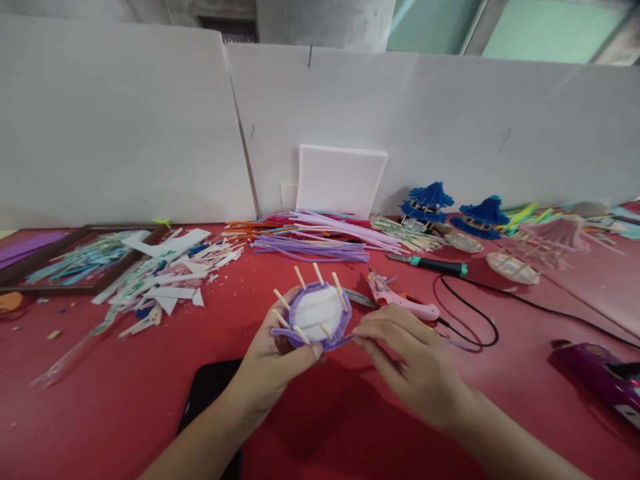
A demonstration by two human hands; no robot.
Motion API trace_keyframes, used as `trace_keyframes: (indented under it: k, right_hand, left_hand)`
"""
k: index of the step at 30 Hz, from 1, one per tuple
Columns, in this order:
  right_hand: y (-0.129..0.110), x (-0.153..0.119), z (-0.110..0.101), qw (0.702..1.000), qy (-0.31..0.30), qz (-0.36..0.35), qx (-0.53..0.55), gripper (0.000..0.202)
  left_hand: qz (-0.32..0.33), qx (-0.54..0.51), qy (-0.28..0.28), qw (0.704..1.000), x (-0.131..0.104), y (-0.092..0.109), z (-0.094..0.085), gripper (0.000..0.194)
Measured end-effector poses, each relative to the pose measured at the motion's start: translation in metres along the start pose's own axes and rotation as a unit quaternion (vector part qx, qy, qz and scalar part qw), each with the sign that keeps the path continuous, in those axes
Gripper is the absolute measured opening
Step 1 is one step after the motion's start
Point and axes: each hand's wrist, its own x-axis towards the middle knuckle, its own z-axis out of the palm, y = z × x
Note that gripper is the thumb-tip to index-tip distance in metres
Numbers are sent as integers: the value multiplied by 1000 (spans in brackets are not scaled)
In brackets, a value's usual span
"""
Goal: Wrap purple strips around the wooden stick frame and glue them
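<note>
A round white disc is edged with purple fuzzy stem, and several short wooden sticks stand up around its rim. My left hand grips this piece from the left and below, its thumb on the near edge. The fingertips of my right hand pinch the free end of a purple stem at the piece's right side. Just beyond my right hand lies a pink glue gun. Bundled purple stems rest farther back on the red table.
White scraps and a brown frame lie left. A black phone sits under my left forearm. Toward the right are a black-and-green tool, its cord, blue roofed models and a purple device. White panels stand behind.
</note>
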Motion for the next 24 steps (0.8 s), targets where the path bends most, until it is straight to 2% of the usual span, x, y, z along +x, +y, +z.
trace_keyframes:
  k: [16, 24]
  right_hand:
    - [16, -1, -10, 999, -26, -24, -5, 13]
    - [23, 0, -15, 996, -88, -1, 11, 17]
  left_hand:
    - [-32, 12, -48, 998, -1, 2, -2, 89]
    - [-48, 20, -76, 996, -1, 4, -1, 100]
